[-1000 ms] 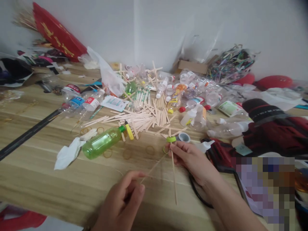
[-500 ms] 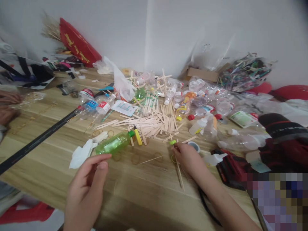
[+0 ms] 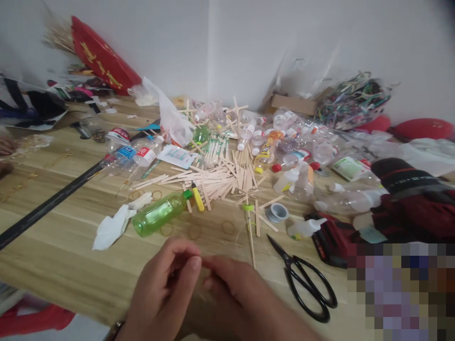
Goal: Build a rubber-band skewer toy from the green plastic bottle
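The right hand (image 3: 231,279) has come off the green-ringed wooden stick (image 3: 250,233) to meet the left hand (image 3: 167,279); how closed either grip is, or on what, I cannot tell; the stick lies far-right of both on the surface (image 3: 71,237), running near-to-far, closer to the right.

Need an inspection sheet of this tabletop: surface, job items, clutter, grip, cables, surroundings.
Surface: brown wood-grain table, crowded toward the wall.
Job's things: thin tan wooden stick with lime-green plastic piece near its far end; black metal scissors to its right.
Clutter: translucent green plastic bottle on its side; heap of flat pale wooden sticks; dark red and black power tool.
Grip: left hand and right hand meet at the fingertips; can't tell if anything is held.
Cables: nothing seen.
Surroundings: pale grey wall behind.
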Available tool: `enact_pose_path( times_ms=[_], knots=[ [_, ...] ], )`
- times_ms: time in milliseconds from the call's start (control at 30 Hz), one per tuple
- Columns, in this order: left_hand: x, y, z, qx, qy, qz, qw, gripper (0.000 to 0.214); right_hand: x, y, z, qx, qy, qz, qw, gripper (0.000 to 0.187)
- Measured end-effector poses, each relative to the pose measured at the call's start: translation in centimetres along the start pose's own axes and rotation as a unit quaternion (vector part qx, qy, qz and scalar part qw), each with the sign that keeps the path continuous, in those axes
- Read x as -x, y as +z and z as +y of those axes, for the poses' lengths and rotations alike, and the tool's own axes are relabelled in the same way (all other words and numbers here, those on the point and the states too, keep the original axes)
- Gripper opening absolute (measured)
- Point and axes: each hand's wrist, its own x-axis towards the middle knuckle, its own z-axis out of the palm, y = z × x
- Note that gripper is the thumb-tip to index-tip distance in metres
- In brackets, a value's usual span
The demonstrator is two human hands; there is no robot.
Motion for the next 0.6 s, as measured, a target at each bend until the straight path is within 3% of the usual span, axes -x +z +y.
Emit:
enact_pose_path(
  times_ms=[133, 300, 400, 500, 533, 600],
  knots=[
    [-1.4, -0.8, -0.8, -0.132, 0.082, -0.05, 0.987, 0.018, 1.4, -1.8, 1.6, 0.117, -0.018, 0.051, 0.992, 0.035],
    [-2.7, -0.6, -1.9, -0.229, 0.193, -0.203, 0.932, 0.019, 3.7, -4.3, 4.3, 0.214, 0.025, 0.164, 0.963, 0.03],
    [-2.7, 0.3, -1.7, -0.279, 0.24, -0.262, 0.892, 0.021, 3.9, -4.1, 4.8, 0.202, 0.044, 0.144, 0.968, 0.025],
    [-2.6, 1.1, -1.2, -0.286, 0.261, -0.326, 0.862, 0.023, 2.9, -2.4, 4.2, 0.086, 0.031, 0.081, 0.992, 0.063],
    [-2.6, 1.2, -1.0, -0.273, 0.255, -0.342, 0.862, 0.022, 2.5, -1.8, 4.0, 0.036, 0.03, 0.052, 0.998, 0.063],
    [-2.9, 1.3, -1.0, -0.248, 0.231, -0.354, 0.872, 0.019, 1.6, -0.5, 3.6, -0.046, 0.046, 0.016, 0.998, 0.041]
  ],
)
